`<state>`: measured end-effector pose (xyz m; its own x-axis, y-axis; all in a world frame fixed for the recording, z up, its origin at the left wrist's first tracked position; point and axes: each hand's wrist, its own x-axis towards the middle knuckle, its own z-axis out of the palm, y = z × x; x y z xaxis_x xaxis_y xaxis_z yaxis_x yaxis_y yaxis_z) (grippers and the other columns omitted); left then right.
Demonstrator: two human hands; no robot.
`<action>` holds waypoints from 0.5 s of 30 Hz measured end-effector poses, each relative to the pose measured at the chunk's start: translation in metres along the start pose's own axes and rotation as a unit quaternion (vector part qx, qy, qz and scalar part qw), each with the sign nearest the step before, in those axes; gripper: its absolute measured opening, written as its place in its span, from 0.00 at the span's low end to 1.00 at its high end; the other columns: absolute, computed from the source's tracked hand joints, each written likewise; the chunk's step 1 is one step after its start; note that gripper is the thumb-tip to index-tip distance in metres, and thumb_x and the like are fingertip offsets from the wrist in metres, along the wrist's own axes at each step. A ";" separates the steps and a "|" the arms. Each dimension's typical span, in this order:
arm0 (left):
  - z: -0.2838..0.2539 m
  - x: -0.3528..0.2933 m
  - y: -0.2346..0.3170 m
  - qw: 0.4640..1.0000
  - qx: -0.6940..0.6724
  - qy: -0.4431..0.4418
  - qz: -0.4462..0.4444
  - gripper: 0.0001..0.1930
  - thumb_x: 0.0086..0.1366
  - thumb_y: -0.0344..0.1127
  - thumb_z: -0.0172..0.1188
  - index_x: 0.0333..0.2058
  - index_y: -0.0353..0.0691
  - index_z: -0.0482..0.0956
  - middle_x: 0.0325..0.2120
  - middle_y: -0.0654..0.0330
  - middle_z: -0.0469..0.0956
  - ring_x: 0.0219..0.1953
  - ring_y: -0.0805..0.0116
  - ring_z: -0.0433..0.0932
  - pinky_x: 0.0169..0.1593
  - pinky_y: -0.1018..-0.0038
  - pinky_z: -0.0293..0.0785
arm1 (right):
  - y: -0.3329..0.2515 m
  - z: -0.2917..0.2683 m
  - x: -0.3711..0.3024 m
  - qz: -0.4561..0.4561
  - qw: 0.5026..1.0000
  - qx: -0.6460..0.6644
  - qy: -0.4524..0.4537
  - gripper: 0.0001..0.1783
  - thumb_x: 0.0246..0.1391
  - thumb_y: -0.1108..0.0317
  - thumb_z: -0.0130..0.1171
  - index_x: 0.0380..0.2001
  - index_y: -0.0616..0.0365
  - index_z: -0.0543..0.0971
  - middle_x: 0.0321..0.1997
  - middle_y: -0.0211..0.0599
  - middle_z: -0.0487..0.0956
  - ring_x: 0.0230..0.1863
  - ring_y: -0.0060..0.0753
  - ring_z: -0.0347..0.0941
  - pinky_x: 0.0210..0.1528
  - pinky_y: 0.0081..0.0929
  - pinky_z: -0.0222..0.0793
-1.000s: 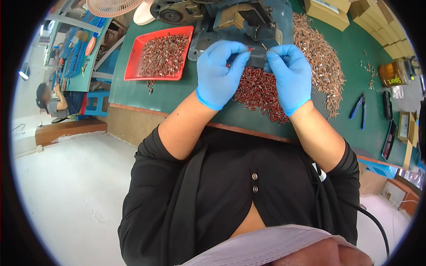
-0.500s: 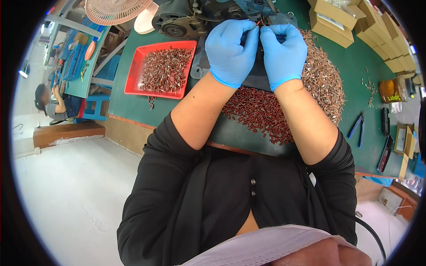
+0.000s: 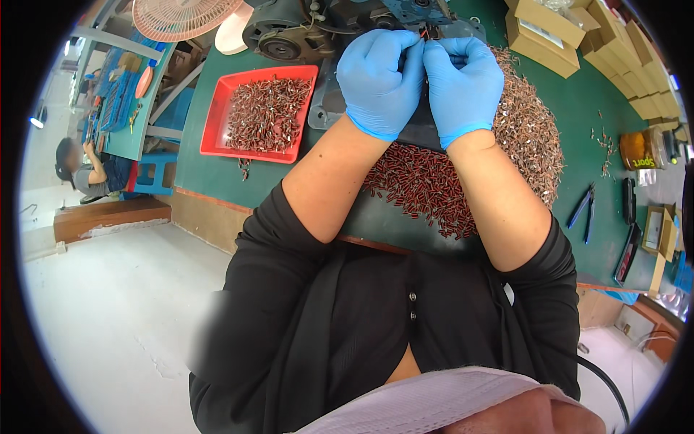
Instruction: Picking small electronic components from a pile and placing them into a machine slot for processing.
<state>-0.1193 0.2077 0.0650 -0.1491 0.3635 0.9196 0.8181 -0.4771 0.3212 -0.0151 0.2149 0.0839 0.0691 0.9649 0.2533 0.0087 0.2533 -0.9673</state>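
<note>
Both my hands wear blue gloves and meet at the front of a dark bench machine (image 3: 285,32). My left hand (image 3: 379,87) is closed in a pinch, with a small red piece (image 3: 423,33) showing at its fingertips. Beside it, my right hand (image 3: 465,90) also pinches, its fingertips close to the machine's working point; what they hold is too small to make out. Below my wrists lies a heap of small dark red cylindrical parts (image 3: 423,184). A larger heap of coppery parts with metal ends (image 3: 535,137) spreads to the right of my right hand.
A red tray (image 3: 217,116) of similar metal-ended parts stands left, with a pink fan (image 3: 184,18) behind it. Blue-handled pliers (image 3: 583,206), a jar (image 3: 636,150) and cardboard boxes (image 3: 542,43) are on the right. Another person (image 3: 94,173) sits at a far-left bench.
The view has shifted slightly, and the tray and fan appear a little farther left. Both hands keep their pinched pose at the machine.
</note>
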 end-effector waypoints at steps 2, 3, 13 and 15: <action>0.000 0.000 0.000 1.000 0.004 0.003 0.011 0.06 0.49 0.23 0.65 0.26 0.37 0.78 0.17 0.60 0.73 0.15 0.71 0.68 0.20 0.77 0.63 | -0.002 0.000 -0.001 -0.009 1.000 -0.003 0.002 0.09 0.44 0.68 0.61 0.26 0.65 0.77 0.23 0.38 0.79 0.25 0.24 0.74 0.31 0.24 0.72; 0.000 -0.001 0.001 1.000 0.003 0.001 0.008 0.06 0.49 0.23 0.65 0.26 0.37 0.78 0.17 0.60 0.73 0.15 0.71 0.69 0.20 0.77 0.63 | -0.002 -0.001 -0.001 -0.010 1.000 -0.003 0.002 0.09 0.44 0.68 0.61 0.26 0.65 0.77 0.23 0.38 0.79 0.25 0.24 0.74 0.31 0.24 0.72; -0.008 0.004 0.019 1.000 0.021 0.001 0.022 0.05 0.49 0.24 0.64 0.26 0.37 0.78 0.18 0.60 0.74 0.16 0.70 0.71 0.21 0.76 0.66 | -0.008 -0.021 -0.015 -0.010 0.993 0.105 -0.047 0.10 0.48 0.69 0.62 0.33 0.64 0.77 0.29 0.31 0.78 0.28 0.18 0.71 0.33 0.17 0.70; -0.012 0.002 0.025 0.999 0.029 0.000 0.014 0.04 0.50 0.24 0.64 0.26 0.37 0.78 0.18 0.60 0.75 0.16 0.70 0.71 0.21 0.76 0.67 | -0.009 -0.030 -0.020 0.000 0.988 0.137 -0.066 0.11 0.49 0.69 0.62 0.35 0.64 0.77 0.30 0.30 0.78 0.29 0.17 0.71 0.34 0.17 0.70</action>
<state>-0.1054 0.1868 0.0772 -0.1266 0.3507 0.9279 0.8525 -0.4399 0.2825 0.0129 0.1911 0.0868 -0.0620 0.9611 0.2692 -0.2632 0.2444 -0.9333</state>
